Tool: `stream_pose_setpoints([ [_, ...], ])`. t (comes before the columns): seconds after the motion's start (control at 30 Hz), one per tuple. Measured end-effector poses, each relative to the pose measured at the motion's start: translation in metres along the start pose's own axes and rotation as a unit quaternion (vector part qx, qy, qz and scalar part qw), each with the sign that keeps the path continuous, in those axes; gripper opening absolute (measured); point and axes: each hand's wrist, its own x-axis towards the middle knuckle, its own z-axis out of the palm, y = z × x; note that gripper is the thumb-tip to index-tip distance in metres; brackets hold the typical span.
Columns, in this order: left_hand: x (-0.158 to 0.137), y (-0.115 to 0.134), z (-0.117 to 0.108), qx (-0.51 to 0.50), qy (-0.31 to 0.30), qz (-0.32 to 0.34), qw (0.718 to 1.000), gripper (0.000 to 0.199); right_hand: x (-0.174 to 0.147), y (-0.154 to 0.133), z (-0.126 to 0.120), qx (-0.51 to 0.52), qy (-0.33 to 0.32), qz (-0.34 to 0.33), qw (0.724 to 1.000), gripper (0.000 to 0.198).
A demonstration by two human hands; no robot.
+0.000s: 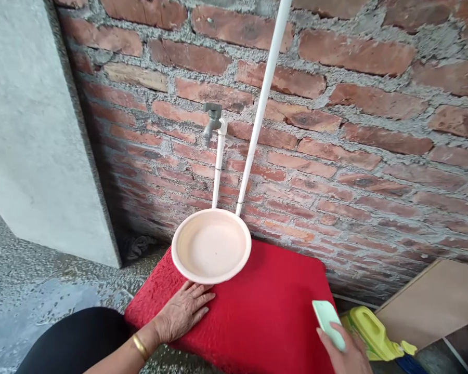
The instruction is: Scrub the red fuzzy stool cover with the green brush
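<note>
the left hand [183,314] lies open and flat on the red cloth [273,296], holding nothing, fingertips at the near rim of the pale basin [212,246]; a forward push could tip the basin off the cloth's far edge, where it sits. the right hand [347,350] has its fingers round a pale green block [327,319], which might slip if the grip slackened. around: grey slab [42,130] and wet floor [70,301] at left, tap [212,122] and white pipes [262,104] beyond the basin, yellow jug [368,335] crowding the right hand

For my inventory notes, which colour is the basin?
The basin is pale peach, best seen in the head view.
</note>
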Motion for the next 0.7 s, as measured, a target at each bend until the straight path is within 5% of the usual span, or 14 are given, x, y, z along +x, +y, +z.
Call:
stream_pose_setpoints([
  [0.2,-0.002,-0.001,0.003,0.013,0.010,0.002,1.000,0.038,0.010,-0.141,0.049,0.057,-0.040,-0.147,0.987,0.038],
  [0.33,-0.004,-0.003,0.006,0.018,0.021,0.003,1.000,0.040,0.015,-0.201,0.066,0.041,-0.049,-0.224,0.973,0.028],
  [0.43,-0.003,0.000,0.003,0.018,0.033,0.004,0.999,0.040,0.023,-0.203,0.069,0.015,-0.057,-0.248,0.967,0.029],
  [0.6,0.003,0.009,-0.010,0.024,0.046,0.005,0.999,0.041,0.046,-0.172,0.062,-0.038,-0.007,-0.106,0.994,0.034],
  [0.7,0.003,0.010,-0.013,0.039,0.045,0.010,0.998,0.040,0.044,-0.179,0.066,-0.013,0.004,-0.115,0.993,0.034],
])
